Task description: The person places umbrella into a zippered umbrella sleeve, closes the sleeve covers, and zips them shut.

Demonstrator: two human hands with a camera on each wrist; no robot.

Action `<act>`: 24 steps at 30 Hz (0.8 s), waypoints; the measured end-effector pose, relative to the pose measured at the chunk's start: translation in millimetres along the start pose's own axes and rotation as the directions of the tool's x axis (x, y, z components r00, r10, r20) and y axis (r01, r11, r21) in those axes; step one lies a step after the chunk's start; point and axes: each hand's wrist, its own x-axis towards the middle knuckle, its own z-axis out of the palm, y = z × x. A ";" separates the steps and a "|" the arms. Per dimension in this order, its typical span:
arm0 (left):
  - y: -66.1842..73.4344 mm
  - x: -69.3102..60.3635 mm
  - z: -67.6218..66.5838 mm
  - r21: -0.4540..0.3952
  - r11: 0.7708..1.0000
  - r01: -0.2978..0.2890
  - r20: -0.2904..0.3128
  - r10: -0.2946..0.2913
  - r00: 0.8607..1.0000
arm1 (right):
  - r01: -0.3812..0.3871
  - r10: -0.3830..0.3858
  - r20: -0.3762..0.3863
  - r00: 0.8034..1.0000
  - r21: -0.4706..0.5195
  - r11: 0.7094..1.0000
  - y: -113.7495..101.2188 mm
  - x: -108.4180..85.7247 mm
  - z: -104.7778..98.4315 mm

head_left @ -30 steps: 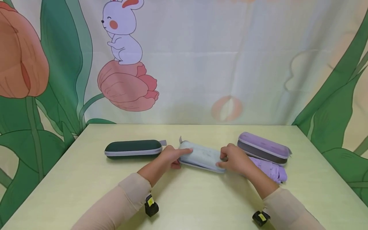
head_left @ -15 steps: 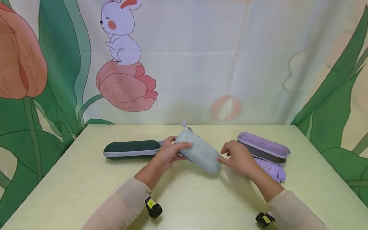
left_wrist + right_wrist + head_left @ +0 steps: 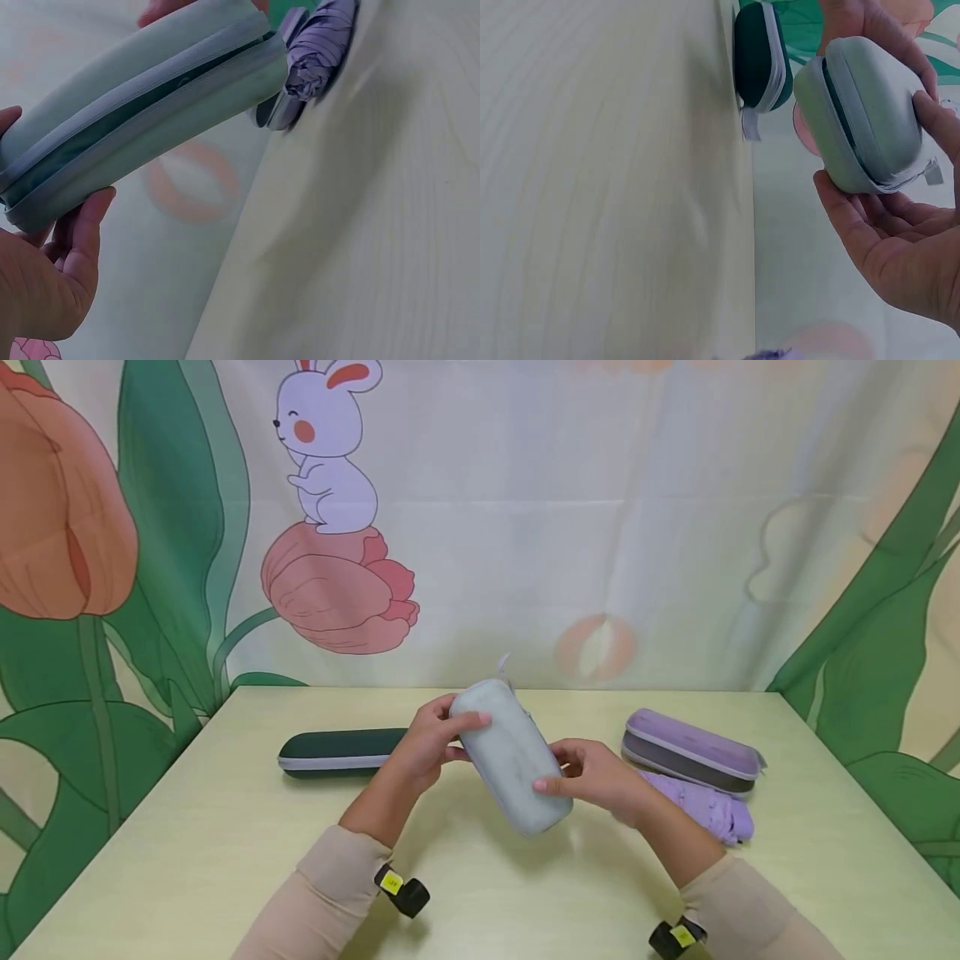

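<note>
A pale grey-green zip case (image 3: 513, 760) is held tilted above the table between both hands. My left hand (image 3: 422, 747) grips its upper left end, thumb on the broad face and fingers behind. At its lower right end my right hand (image 3: 600, 777) holds it, with the thumb in front. In the left wrist view the zip of the case (image 3: 142, 112) is partly undone, and dark green shows in the gap. The right wrist view shows the end of the case (image 3: 877, 112) with its zip pull tab (image 3: 934, 172) hanging loose.
A dark green zip case (image 3: 337, 752) lies at the left of the table (image 3: 225, 843), partly behind my left hand. To the right are a purple and grey zip case (image 3: 690, 745) and, in front of it, a folded lilac umbrella (image 3: 708, 810). A printed curtain (image 3: 487, 527) hangs behind.
The grey-green case has been lifted off the table and turned steeper, its right end swinging down towards me. My right hand has shifted its hold on that end.
</note>
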 end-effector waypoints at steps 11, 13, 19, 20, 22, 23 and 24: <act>4.8 -4.9 8.4 -0.176 0.983 0.045 -0.010 -0.047 0.999 | -0.009 0.037 -0.073 0.997 0.355 0.935 -8.0 -4.2 17.0; 4.3 -8.6 10.0 -0.203 0.977 0.070 0.013 -0.069 0.998 | 0.004 0.038 -0.092 0.995 0.416 0.909 -9.3 -4.4 19.1; 0.7 -25.6 16.8 -0.150 0.979 0.136 0.154 -0.113 0.982 | 0.030 0.075 -0.181 0.981 0.515 0.857 -13.4 -2.7 25.4; -0.1 -28.4 18.0 -0.135 0.981 0.140 0.172 -0.116 0.978 | 0.033 0.079 -0.192 0.978 0.522 0.852 -13.9 -2.5 26.3; -2.0 -32.7 20.2 -0.112 0.983 0.143 0.194 -0.119 0.974 | 0.043 0.081 -0.209 0.974 0.530 0.847 -14.9 -2.2 27.7; -2.9 -34.2 21.2 -0.105 0.984 0.141 0.198 -0.118 0.973 | 0.047 0.081 -0.216 0.973 0.529 0.847 -15.1 -1.9 28.4; -3.8 -35.3 21.9 -0.104 0.985 0.140 0.197 -0.118 0.973 | 0.052 0.078 -0.222 0.972 0.527 0.848 -15.3 -1.6 29.0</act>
